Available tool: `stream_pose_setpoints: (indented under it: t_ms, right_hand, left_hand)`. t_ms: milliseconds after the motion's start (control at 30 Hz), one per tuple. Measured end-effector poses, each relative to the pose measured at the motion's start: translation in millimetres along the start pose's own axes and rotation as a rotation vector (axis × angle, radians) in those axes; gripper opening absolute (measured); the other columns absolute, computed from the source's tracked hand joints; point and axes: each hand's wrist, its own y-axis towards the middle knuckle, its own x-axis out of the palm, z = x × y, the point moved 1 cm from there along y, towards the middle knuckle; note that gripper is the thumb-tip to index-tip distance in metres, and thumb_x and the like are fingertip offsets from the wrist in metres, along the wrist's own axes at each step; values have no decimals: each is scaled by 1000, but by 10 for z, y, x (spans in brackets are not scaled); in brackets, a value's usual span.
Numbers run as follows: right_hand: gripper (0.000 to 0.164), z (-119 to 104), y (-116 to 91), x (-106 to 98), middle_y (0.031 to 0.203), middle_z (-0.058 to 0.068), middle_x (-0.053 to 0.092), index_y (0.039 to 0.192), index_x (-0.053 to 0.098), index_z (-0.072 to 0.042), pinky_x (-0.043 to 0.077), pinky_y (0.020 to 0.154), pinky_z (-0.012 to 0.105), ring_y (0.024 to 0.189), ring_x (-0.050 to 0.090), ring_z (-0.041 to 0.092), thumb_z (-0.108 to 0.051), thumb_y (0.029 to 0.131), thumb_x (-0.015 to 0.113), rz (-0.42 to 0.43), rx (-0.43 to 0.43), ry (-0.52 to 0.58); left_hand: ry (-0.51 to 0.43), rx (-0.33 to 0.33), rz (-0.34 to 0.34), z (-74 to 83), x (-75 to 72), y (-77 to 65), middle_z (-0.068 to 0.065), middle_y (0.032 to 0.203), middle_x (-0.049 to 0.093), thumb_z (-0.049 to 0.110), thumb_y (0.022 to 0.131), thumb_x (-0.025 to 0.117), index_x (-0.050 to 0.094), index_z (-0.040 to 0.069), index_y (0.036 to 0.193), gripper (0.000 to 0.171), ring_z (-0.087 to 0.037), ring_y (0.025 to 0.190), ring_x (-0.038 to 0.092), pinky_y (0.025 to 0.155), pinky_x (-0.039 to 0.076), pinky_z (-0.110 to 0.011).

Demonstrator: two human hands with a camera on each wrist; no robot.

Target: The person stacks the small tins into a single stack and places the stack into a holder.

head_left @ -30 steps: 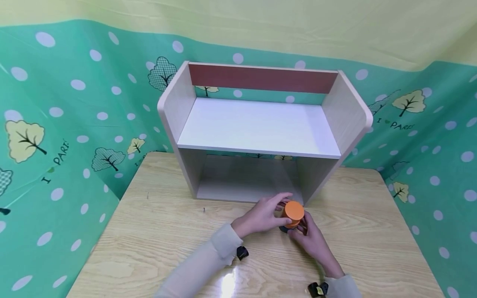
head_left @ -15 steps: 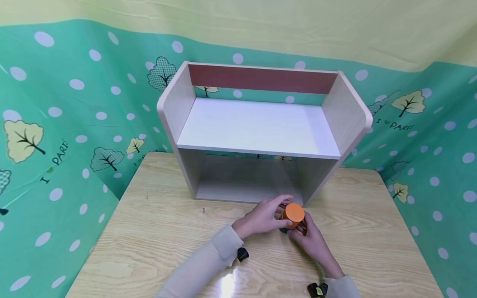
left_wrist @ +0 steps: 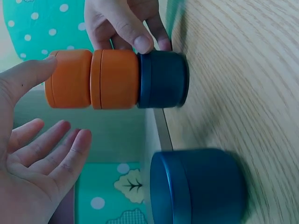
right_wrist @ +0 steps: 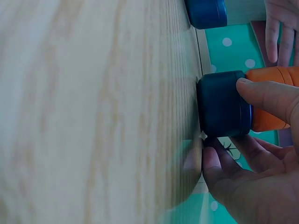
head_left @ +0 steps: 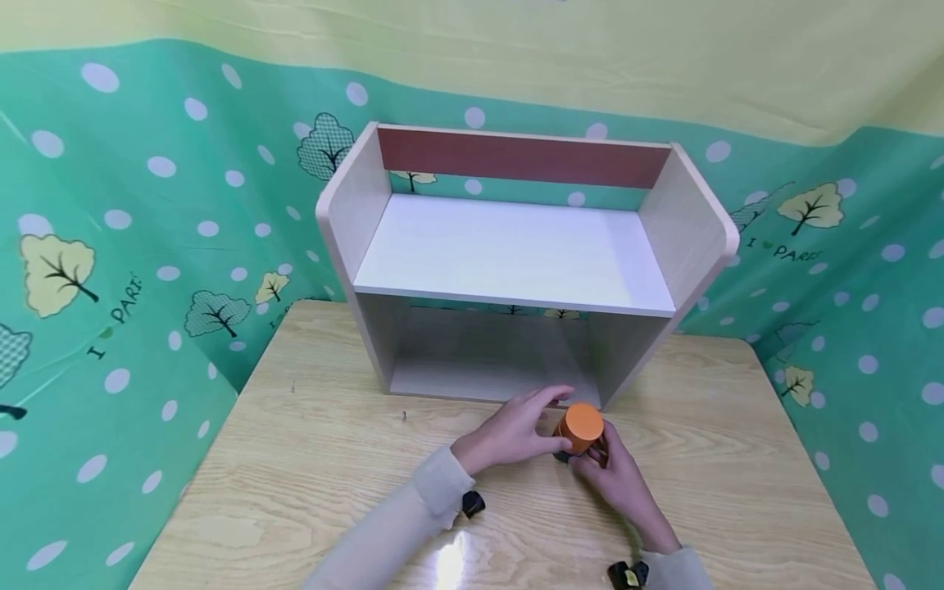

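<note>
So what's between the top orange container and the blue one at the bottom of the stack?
Another orange container, against both the top container and the blue container; the left wrist view shows it.

In the head view, the left hand (head_left: 510, 432) hides the loose blue jar (left_wrist: 205, 186); a speck (head_left: 404, 416) towards seven o'clock is too small to identify. Left wrist: that jar is cut off at five o'clock. Right wrist: the orange stack (right_wrist: 270, 74) runs off towards three.

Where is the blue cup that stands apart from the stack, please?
The lone blue cup stands on the table, at the lower right of the left wrist view, below the stack in that picture.
</note>
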Motion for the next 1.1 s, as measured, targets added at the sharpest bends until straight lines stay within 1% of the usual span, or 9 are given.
stream_pose_setpoints:
  t_ms: [200, 267, 367, 500, 700, 833, 933, 1033, 1100]
  right_hand:
    - [76, 7, -7, 3, 142, 28, 46, 149, 32, 2, 41, 106, 51, 130, 47, 44, 7, 86, 73, 2, -17, -1]
    - [76, 10, -10, 5, 142, 28, 47, 149, 33, 1, 41, 106, 52, 130, 47, 44, 7, 86, 74, 4, -13, -5]
    - [76, 10, -9, 6, 142, 28, 46, 149, 33, 1, 41, 106, 52, 131, 46, 43, 6, 86, 74, 6, -6, -15]
    - [76, 8, -4, 4, 142, 28, 47, 149, 33, 1, 40, 107, 51, 131, 46, 43, 7, 86, 75, 10, 2, -19]
    - [76, 10, -2, 1, 139, 27, 49, 148, 34, 1, 41, 106, 50, 130, 48, 41, 8, 85, 75, 12, -9, -22]
    - [76, 15, -1, 0, 139, 26, 49, 148, 34, 0, 41, 106, 50, 130, 48, 40, 7, 85, 75, 14, -3, -26]
    - [77, 16, 0, 1, 141, 26, 48, 149, 33, 0, 41, 107, 50, 131, 46, 41, 7, 85, 75, 13, 5, -28]
    - [77, 14, -2, -1, 142, 27, 46, 150, 31, 1, 40, 107, 51, 132, 45, 42, 7, 86, 74, 8, 1, -28]
    - [77, 7, -4, 0, 143, 27, 46, 150, 31, 1, 39, 107, 52, 132, 45, 43, 7, 86, 74, 5, -2, -24]
  left_hand:
    - [-28, -13, 33, -51, -90, -102, -2, 148, 49, 29, 90, 78, 40, 14, 151, 73, -22, 129, 53, 100, 48, -27]
    - [-40, -20, 47, -75, -118, -144, -2, 149, 48, 27, 90, 78, 40, 14, 152, 73, -22, 130, 52, 100, 49, -29]
    - [-54, -39, 70, -107, -165, -212, -1, 148, 48, 26, 90, 78, 40, 15, 151, 73, -17, 131, 50, 102, 47, -31]
    - [-65, -53, 105, -148, -229, -303, 2, 147, 49, 30, 91, 76, 40, 17, 151, 71, -11, 132, 47, 104, 45, -30]
    - [-80, -52, 143, -207, -289, -411, -1, 146, 50, 36, 91, 75, 41, 16, 150, 71, -13, 132, 47, 104, 46, -33]
    - [-70, -54, 150, -241, -309, -459, -3, 146, 51, 38, 91, 74, 42, 14, 150, 71, -15, 131, 49, 104, 45, -32]
    - [-67, -55, 156, -269, -314, -498, -6, 145, 52, 29, 91, 77, 43, 11, 149, 70, -16, 131, 49, 105, 45, -31]
    - [-75, -70, 160, -294, -315, -545, -5, 144, 52, 19, 89, 79, 43, 10, 148, 70, -16, 131, 49, 105, 45, -32]
    - [-84, -83, 158, -312, -317, -577, -4, 144, 52, 17, 88, 79, 43, 9, 149, 71, -16, 132, 48, 105, 45, -33]
